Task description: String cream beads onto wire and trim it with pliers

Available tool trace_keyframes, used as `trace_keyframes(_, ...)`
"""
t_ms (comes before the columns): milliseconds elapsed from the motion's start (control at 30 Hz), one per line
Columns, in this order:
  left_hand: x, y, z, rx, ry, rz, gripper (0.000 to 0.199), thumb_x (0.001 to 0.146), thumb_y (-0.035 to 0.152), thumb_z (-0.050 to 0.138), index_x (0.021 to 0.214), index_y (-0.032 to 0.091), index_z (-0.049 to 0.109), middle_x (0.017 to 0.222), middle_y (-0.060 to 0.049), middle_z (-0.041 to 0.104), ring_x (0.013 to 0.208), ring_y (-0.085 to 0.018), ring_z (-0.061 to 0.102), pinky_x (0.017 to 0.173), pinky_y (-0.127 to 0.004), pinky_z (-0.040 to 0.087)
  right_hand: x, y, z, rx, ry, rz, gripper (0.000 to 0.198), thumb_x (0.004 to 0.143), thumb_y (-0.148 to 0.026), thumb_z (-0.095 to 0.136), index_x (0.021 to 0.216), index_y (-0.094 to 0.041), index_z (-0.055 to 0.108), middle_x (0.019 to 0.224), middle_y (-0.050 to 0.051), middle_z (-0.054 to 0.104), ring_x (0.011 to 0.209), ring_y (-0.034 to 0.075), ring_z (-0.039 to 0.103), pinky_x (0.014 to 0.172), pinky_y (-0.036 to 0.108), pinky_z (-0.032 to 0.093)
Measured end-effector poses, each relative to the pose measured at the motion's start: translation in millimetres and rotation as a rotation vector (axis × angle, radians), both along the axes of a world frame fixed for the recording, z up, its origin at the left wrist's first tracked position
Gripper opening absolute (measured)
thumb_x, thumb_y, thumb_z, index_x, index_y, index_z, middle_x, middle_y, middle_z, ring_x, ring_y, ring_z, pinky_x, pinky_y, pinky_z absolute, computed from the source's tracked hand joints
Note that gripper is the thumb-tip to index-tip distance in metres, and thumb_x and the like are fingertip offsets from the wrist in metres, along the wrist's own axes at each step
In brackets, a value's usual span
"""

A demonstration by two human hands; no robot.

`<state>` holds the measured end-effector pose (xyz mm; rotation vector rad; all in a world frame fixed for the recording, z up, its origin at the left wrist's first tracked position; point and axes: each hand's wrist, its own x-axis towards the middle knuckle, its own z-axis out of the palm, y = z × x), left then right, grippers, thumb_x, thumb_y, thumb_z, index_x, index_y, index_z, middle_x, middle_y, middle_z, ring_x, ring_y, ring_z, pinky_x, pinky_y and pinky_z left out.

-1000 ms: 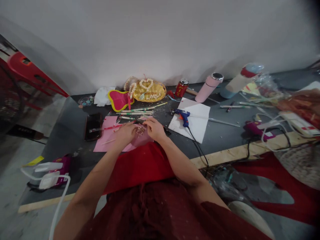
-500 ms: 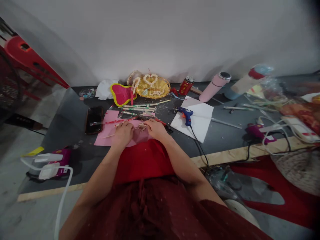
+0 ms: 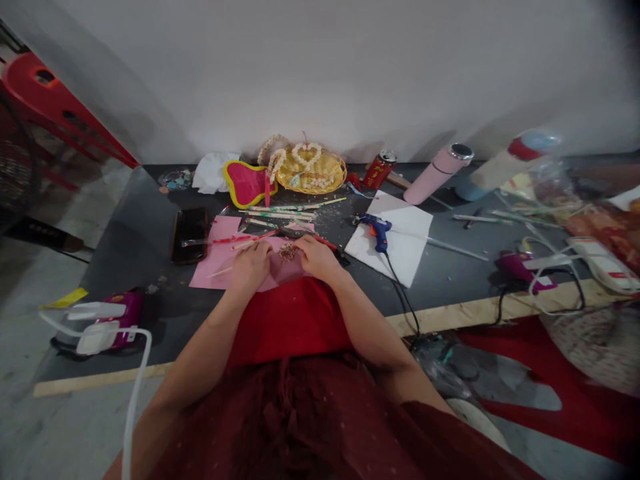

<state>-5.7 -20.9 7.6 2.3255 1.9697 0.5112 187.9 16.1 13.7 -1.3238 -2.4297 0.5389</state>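
Observation:
Between my hands, over a pink paper sheet (image 3: 205, 277), is a small beige cluster of little pieces (image 3: 287, 252). My right hand (image 3: 317, 259) has its fingertips closed on the cluster's right side. My left hand (image 3: 251, 265) is closed just left of it, fingers bent and pressed together; what they hold is hidden. A thin pale stick (image 3: 220, 272) sticks out to the left from under that hand, and I cannot tell if it is gripped. Just beyond the fingers lie red-handled pliers (image 3: 320, 241) and several patterned paper sticks (image 3: 283, 215).
A blue glue gun (image 3: 377, 230) rests on a white board (image 3: 413, 250) at right, its cord running over the table edge. Behind stand a yellow basket (image 3: 335, 183), red can (image 3: 380, 168) and pink flask (image 3: 437, 175). A phone (image 3: 189, 235) and purple power block (image 3: 127, 317) lie left.
The view has shifted slightly, so the tabletop things sit a little differently in the picture. Both hands stay at the cluster, with the left fingertips slightly higher.

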Motion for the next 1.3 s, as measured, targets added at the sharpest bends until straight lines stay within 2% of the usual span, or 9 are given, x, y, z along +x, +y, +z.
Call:
trace_keyframes(100, -1.0, 0.2, -1.8, 0.006, -0.028, 0.005, 0.013, 0.088, 0.018, 0.046, 0.093, 0.020, 0.059, 0.093, -0.006, 0.068, 0.088, -0.021, 0.062, 0.077, -0.032, 0.044, 0.5, -0.4, -0.5, -0.010, 0.014, 0.026, 0.026, 0.088, -0.015, 0.044, 0.106, -0.022, 0.062, 0.110, 0.005, 0.060, 0.100, 0.017, 0.058, 0.085, 0.027, 0.044)
trace_keyframes(233, -1.0, -0.5, -4.8, 0.019, -0.069, -0.009, 0.017, 0.089, 0.019, 0.046, 0.099, 0.020, 0.060, 0.098, -0.006, 0.067, 0.093, -0.021, 0.062, 0.081, -0.030, 0.045, -1.9, -3.1, -1.1, 0.000, -0.041, 0.074, 0.030, 0.088, -0.021, 0.046, 0.115, -0.027, 0.060, 0.114, 0.003, 0.058, 0.097, 0.017, 0.059, 0.076, 0.025, 0.045)
trace_keyframes(367, -1.0, -0.4, -8.0, 0.023, -0.080, -0.031, 0.019, 0.088, 0.018, 0.046, 0.098, 0.020, 0.062, 0.098, -0.007, 0.067, 0.094, -0.021, 0.061, 0.084, -0.030, 0.045, -4.9, -4.5, -1.6, 0.000, -0.095, 0.096, 0.033, 0.088, -0.018, 0.045, 0.116, -0.026, 0.059, 0.114, 0.004, 0.056, 0.097, 0.016, 0.058, 0.070, 0.024, 0.044)
trace_keyframes(567, -2.0, -0.1, -9.8, 0.024, -0.083, -0.031, 0.019, 0.088, 0.019, 0.046, 0.099, 0.020, 0.062, 0.098, -0.006, 0.067, 0.095, -0.020, 0.061, 0.086, -0.030, 0.046, -5.5, -5.7, -1.2, -0.014, -0.095, 0.101, 0.032, 0.087, -0.016, 0.046, 0.115, -0.024, 0.060, 0.114, 0.004, 0.056, 0.099, 0.016, 0.058, 0.073, 0.023, 0.043)
trace_keyframes(767, -1.4, -0.1, -10.5, 0.014, -0.094, -0.034, 0.019, 0.088, 0.019, 0.046, 0.098, 0.020, 0.062, 0.099, -0.006, 0.067, 0.095, -0.020, 0.062, 0.087, -0.031, 0.047, -3.5, -3.8, -1.9, -0.039, -0.040, 0.104, 0.035, 0.090, -0.017, 0.043, 0.122, -0.024, 0.056, 0.118, 0.005, 0.055, 0.100, 0.016, 0.057, 0.078, 0.025, 0.044)
trace_keyframes(1167, -2.9, 2.0, -11.9, -0.027, -0.112, -0.046, 0.020, 0.088, 0.021, 0.046, 0.098, 0.020, 0.063, 0.099, -0.007, 0.068, 0.093, -0.022, 0.063, 0.084, -0.033, 0.047, -11.0, -4.2, -10.0, -0.015, -0.126, 0.049, 0.027, 0.092, -0.023, 0.042, 0.110, -0.024, 0.063, 0.111, 0.006, 0.058, 0.093, 0.017, 0.059, 0.070, 0.024, 0.043)
trace_keyframes(1300, -3.1, 3.2, -14.4, 0.017, -0.160, -0.055, 0.020, 0.088, 0.020, 0.046, 0.099, 0.020, 0.063, 0.100, -0.007, 0.069, 0.095, -0.021, 0.063, 0.086, -0.033, 0.048, -10.7, -1.7, -10.7, 0.008, 0.045, 0.042, 0.026, 0.093, -0.025, 0.042, 0.111, -0.022, 0.060, 0.113, 0.006, 0.059, 0.097, 0.017, 0.059, 0.076, 0.025, 0.044)
